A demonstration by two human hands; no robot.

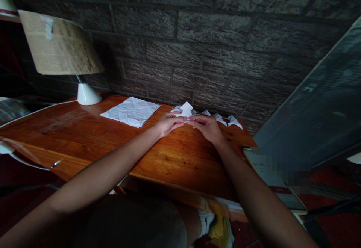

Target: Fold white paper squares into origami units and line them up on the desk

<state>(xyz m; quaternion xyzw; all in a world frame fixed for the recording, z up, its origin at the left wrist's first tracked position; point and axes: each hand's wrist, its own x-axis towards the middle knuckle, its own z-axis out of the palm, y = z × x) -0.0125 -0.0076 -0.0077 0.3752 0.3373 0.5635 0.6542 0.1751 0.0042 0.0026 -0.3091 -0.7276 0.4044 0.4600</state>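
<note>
A white folded paper piece (186, 109) with a pointed top is held upright over the desk. My left hand (169, 123) pinches its lower left part between thumb and fingers. My right hand (207, 126) pinches the lower right part, its fingertips close to those of the left. Behind and right of my hands, several folded white paper shapes (234, 121) stand in a row along the wall, some partly hidden by my hands. A stack of creased white paper sheets (131, 111) lies to the left.
A lamp with a brown paper shade (60, 45) and white base (88, 94) stands on the wooden desk (175, 161) at the back left. Its white cord (39, 109) runs left. A dark brick wall (169, 52) borders the back. A phone-like device (273, 178) sits at the right edge.
</note>
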